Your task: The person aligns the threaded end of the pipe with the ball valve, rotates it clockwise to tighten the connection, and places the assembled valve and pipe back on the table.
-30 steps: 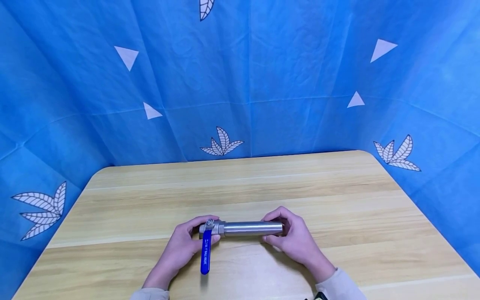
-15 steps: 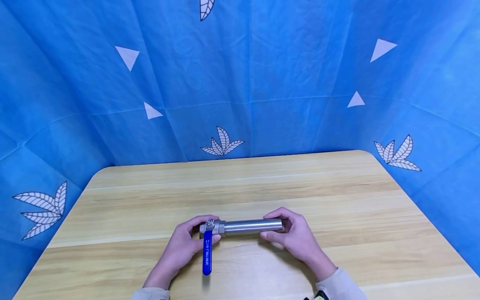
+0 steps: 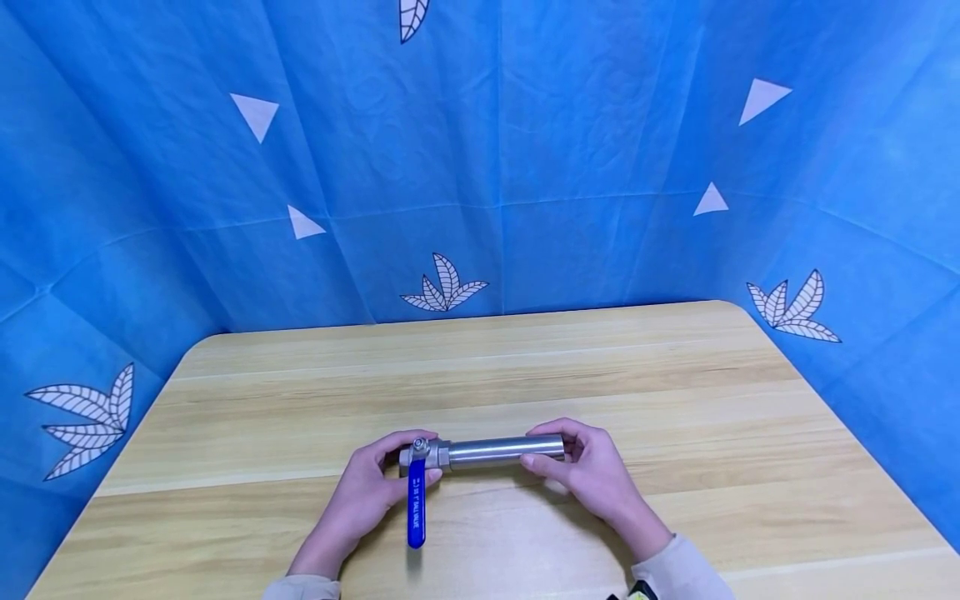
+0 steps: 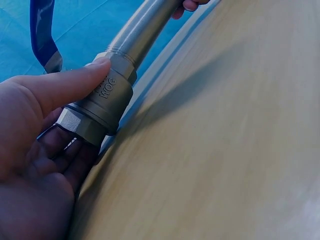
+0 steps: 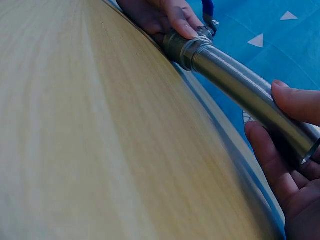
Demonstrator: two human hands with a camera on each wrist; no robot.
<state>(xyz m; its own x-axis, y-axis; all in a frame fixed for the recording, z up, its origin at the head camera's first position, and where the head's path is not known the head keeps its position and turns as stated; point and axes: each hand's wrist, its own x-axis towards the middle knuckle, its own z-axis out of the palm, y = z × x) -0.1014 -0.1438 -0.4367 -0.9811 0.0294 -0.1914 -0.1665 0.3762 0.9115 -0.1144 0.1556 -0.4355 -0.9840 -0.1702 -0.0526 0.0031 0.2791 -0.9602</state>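
Note:
A steel ball valve (image 3: 432, 455) with a long blue lever handle (image 3: 416, 504) is joined at its right end to a smooth steel pipe (image 3: 487, 451). My left hand (image 3: 366, 485) grips the valve body, thumb on the near side and fingers round the far side. In the left wrist view the thumb presses beside the raised letters "WOG" on the valve (image 4: 102, 100). My right hand (image 3: 596, 475) holds the pipe near its free end. The right wrist view shows that open pipe end between thumb and fingers, and the pipe (image 5: 240, 85) raised over the tabletop at this angle.
The light wooden table (image 3: 480, 367) spreads around both hands, its far corners rounded. Behind and beside it hangs a blue cloth (image 3: 570, 150) with white leaf and triangle prints.
The pipe's right end has shifted slightly away from me, and my right thumb has moved up along the pipe. The lever has swung a little to the right. My left hand stays in place.

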